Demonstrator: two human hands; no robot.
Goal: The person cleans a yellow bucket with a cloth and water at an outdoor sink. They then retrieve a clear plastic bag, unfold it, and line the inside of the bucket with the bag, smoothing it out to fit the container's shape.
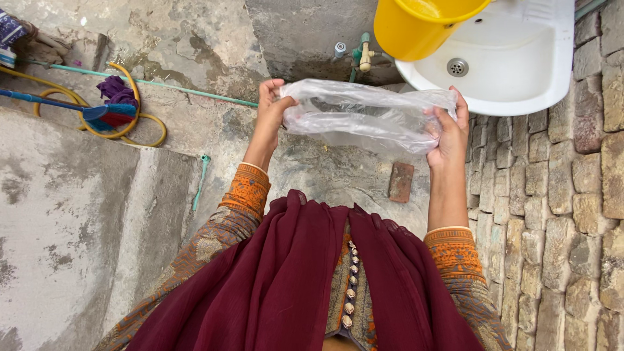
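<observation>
Left hand (272, 104) and right hand (448, 127) each grip one end of a clear, crumpled plastic bag (364, 117), stretched between them. Above, the yellow bucket (416, 26) and white sink (520, 65) are cut off by the frame's edge.

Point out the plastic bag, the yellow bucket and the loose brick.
clear plastic bag (367, 117), head view, middle of the stretched film between both hands.
yellow bucket (409, 32), head view, its outer side wall.
red brick (401, 182), head view, centre of its top face.
</observation>
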